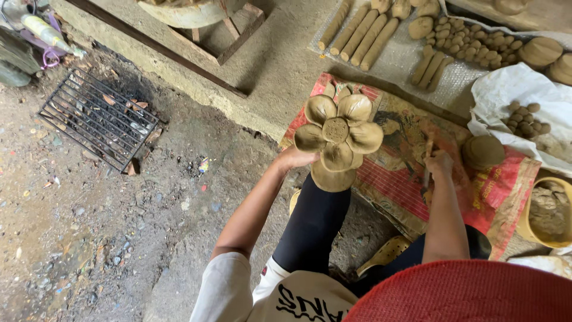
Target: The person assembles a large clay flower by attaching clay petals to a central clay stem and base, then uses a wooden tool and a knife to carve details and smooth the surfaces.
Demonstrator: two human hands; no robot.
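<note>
left hand (296, 158) holds clay flower (337, 132) beside mat edge (296, 126).

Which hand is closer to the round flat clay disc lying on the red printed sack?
Right. The right hand, holding a thin stick, is just left of the round flat clay disc. The left hand holds the clay flower, farther left.
</note>
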